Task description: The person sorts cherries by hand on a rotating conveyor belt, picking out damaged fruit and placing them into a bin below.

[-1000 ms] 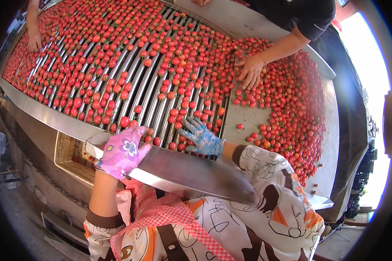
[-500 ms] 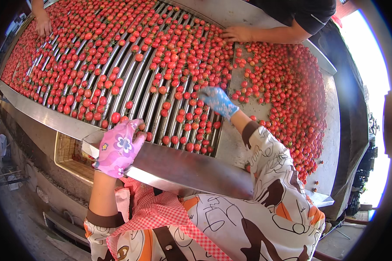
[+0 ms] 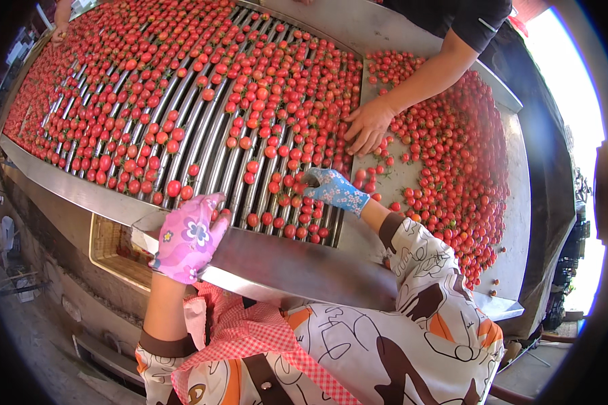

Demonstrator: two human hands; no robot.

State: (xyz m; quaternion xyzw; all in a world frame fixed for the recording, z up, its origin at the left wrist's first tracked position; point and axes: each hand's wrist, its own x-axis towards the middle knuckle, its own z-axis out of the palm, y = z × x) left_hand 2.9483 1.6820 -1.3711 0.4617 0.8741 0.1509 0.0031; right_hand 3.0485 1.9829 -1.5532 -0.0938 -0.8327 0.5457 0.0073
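Small red cherry tomatoes (image 3: 263, 101) cover much of a metal roller conveyor (image 3: 197, 138). My left hand (image 3: 188, 237), in a pink flowered glove, is at the conveyor's near metal edge, thumb and fingers apart, with a tomato (image 3: 215, 214) showing beside the thumb. Over the rollers near their right end is my right hand (image 3: 336, 189), in a blue patterned glove. Its fingers curl down among the tomatoes; what lies inside them is hidden. Just beyond it, another person's bare hand (image 3: 371, 126) touches tomatoes where the rollers meet the metal tray (image 3: 513, 169).
A large heap of tomatoes (image 3: 452, 182) fills much of the tray to the right. A raised metal lip (image 3: 297, 263) runs along the near side. Below it at left is a yellowish crate (image 3: 118, 253). A second person's hand (image 3: 59, 32) shows at the far left.
My right hand has come nearer over the rollers, and my left has shifted slightly. The person at right has brought a hand nearer; the far-left hand has drawn back. Tomatoes have shifted slightly.
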